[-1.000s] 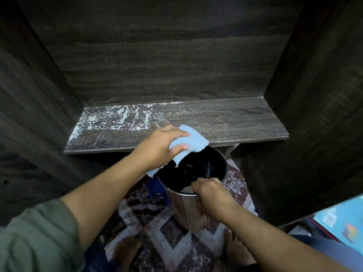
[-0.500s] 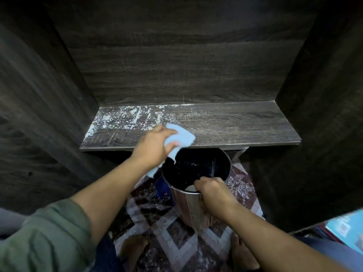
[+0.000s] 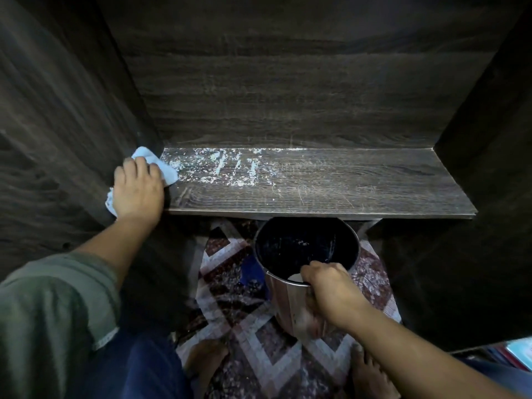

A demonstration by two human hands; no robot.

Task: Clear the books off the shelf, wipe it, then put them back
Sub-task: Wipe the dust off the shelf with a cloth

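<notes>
L hand presses pale blue cloth flat-fingered at far-left end of dusty shelf, R hand grips bin rim w/ curled fingers just below shelf's front edge.

Dim, dark shadowed sides, wide-angle edge warping, mostly sharp

Home interior: dark wood-grain shelf unit at 12 o'clock, patterned rug at 6, bare feet on it, metal bin on floor.
</notes>
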